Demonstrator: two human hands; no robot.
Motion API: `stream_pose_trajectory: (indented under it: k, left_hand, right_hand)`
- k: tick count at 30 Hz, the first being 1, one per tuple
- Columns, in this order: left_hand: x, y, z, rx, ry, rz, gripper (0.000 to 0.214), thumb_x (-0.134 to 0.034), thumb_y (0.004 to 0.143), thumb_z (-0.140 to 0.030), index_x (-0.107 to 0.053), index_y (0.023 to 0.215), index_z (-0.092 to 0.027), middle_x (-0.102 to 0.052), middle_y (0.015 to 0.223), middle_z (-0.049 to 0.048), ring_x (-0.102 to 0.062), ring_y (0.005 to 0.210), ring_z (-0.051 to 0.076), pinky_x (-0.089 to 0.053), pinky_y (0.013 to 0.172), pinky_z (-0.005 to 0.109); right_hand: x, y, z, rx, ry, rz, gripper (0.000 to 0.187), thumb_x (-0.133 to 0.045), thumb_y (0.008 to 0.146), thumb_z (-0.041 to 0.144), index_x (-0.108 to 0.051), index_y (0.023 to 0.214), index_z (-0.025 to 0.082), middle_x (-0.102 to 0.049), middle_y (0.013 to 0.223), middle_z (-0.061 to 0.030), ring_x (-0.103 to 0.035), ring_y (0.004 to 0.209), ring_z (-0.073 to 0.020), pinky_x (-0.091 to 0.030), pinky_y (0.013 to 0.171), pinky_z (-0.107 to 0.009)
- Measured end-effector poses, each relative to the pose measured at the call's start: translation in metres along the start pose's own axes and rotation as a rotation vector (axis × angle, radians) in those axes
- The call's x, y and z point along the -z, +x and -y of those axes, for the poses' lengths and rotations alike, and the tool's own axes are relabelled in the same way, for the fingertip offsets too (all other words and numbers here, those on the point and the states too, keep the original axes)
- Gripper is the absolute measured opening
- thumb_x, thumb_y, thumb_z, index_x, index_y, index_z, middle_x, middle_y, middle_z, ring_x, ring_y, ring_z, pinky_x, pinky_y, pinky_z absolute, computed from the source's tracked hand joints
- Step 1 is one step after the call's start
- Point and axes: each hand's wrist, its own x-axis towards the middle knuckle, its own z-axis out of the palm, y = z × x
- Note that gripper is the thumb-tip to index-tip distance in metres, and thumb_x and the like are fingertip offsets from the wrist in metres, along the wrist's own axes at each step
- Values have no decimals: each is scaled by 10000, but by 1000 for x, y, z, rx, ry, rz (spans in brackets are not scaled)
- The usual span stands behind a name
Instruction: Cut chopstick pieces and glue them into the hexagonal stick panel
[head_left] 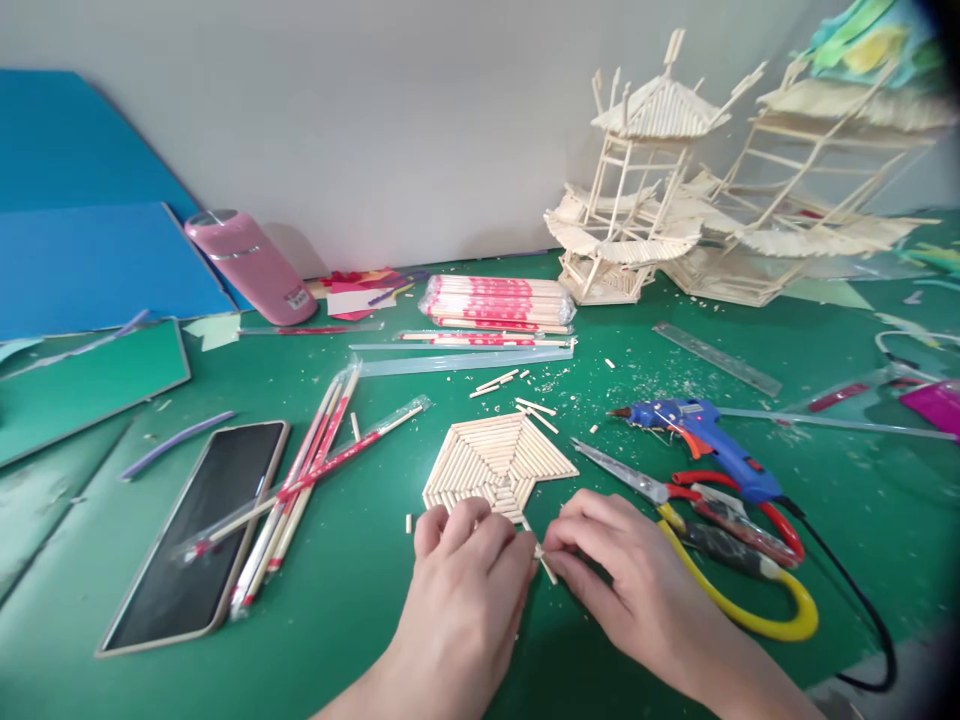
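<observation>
A flat panel (484,455) of pale wooden sticks, laid in nested rings with a notch on its right side, lies on the green table. My left hand (469,585) is closed with curled fingers over the panel's near edge; its thumb and whatever it grips are hidden. Just to the right, my right hand (626,575) pinches a short thin wooden stick (550,570) between thumb and forefinger. Both hands' fingertips nearly meet at this stick. Cut stick pieces (536,415) lie behind the panel.
Right of my hands lie a blue glue gun (682,420), scissors (622,468) and a yellow-handled tool (795,610). A phone (199,540) and wrapped chopsticks (300,490) are left. Behind stand a chopstick bundle (495,300), pink bottle (255,265) and stick pavilion models (645,190).
</observation>
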Motion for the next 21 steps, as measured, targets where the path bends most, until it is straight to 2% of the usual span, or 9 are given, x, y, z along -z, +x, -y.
stream_pose_trajectory:
  k: [6,11,14,18,21]
  left_hand:
    - [4,2,-6,-37,-63,38,245,-341,861,-143,-562,768,-193,-543,712,45,-455,660,187,-337,564,312]
    - [6,2,-12,-18,-268,45,247,-322,857,-128,-506,703,-184,-517,642,31,-472,571,149,-356,490,240]
    - [12,5,-21,20,-368,81,245,-343,855,-140,-536,707,-174,-517,637,32,-484,555,134,-361,471,214]
    - [20,7,-30,166,-536,83,221,-393,865,-162,-599,785,-171,-556,679,32,-520,607,128,-400,548,208]
    - [23,4,-24,382,-694,-32,158,-477,850,-229,-620,810,-176,-563,674,16,-510,618,126,-405,585,211]
  right_hand:
    - [5,-5,1,4,-8,-3,132,-401,905,212,-515,838,222,-513,823,3,-480,759,-149,-349,657,-308]
    - [9,-13,5,29,-21,-32,113,-415,893,206,-516,846,225,-514,816,2,-480,754,-151,-364,657,-308]
    - [13,-17,8,42,-10,-54,103,-427,885,204,-518,844,230,-521,815,1,-492,745,-148,-387,644,-298]
    - [27,-32,-6,25,17,-160,110,-445,873,195,-505,946,253,-559,846,3,-542,741,-124,-444,655,-259]
    - [38,-56,-39,-132,-170,-318,193,-449,860,228,-481,1050,248,-567,982,-47,-574,851,-162,-482,728,-296]
